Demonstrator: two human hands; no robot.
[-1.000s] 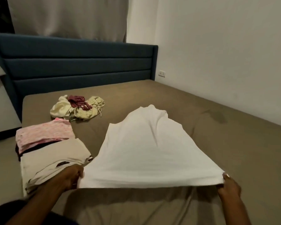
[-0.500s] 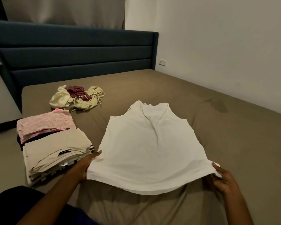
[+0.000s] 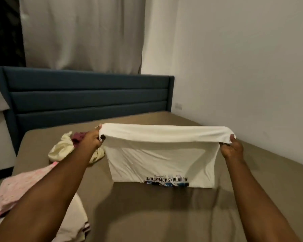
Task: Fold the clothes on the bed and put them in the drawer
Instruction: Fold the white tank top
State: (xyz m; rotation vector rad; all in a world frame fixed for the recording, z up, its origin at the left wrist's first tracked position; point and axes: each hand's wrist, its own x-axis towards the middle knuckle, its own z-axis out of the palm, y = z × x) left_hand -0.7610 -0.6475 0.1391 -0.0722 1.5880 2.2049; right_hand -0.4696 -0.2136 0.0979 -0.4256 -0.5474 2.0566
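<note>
Left hand (image 3: 93,139) and right hand (image 3: 232,147) each pinch the white shirt (image 3: 162,159) mid-fold over the bed (image 3: 164,215); uneven tension risks a crooked crease

Both hands (image 3: 93,139) have carried the white shirt's (image 3: 162,165) hem up and forward, apparently folding it.

A white T-shirt (image 3: 162,161) is held stretched out above the brown bed (image 3: 164,215), its upper edge pulled taut and its lower fold resting on the mattress. Upside-down print reading "MOUNTAINS ADVENTURE" shows near that fold. Left of the shirt lies a crumpled heap of cream and maroon clothes (image 3: 66,147); nearer, also left, sits a folded stack topped by pink fabric (image 3: 21,187).
</note>
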